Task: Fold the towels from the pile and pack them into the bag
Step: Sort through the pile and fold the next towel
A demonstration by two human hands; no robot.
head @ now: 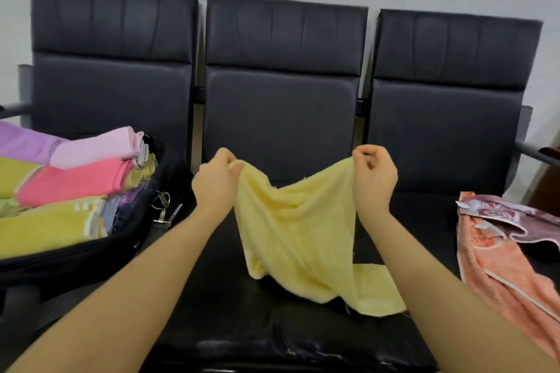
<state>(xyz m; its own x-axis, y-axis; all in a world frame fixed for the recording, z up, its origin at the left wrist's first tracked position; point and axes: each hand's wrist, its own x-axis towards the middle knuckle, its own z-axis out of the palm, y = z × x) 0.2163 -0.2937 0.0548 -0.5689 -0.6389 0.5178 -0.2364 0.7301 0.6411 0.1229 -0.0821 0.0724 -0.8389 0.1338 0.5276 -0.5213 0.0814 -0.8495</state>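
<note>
Both forearms reach forward from the bottom of the view over the black seat (230, 297) of the middle chair. Left hand (216, 182): fingers and thumb curled, pinching one upper corner of the yellow towel (291, 227). Right hand (374, 177): thumb and forefinger pinching the opposite upper corner, remaining fingers curled loosely.

Yellow towel: held up between the hands, unfolded, sagging in the middle. Its lower end trails onto the seat near the camera. No fold is visible in it yet.

Bag (91, 254): black, open, resting on the left seat. It contains a stack of folded towels (69, 182) in purple, pink, yellow and green, filling most of the visible opening.

Pile (509, 251): on the right seat, an unfolded orange towel with a mauve patterned one lying on top. How many more lie beyond the frame edge cannot be determined.

Progress estimate: well advanced. Many towels are packed; the yellow one is at the start of folding, and at least two remain on the right.
</note>
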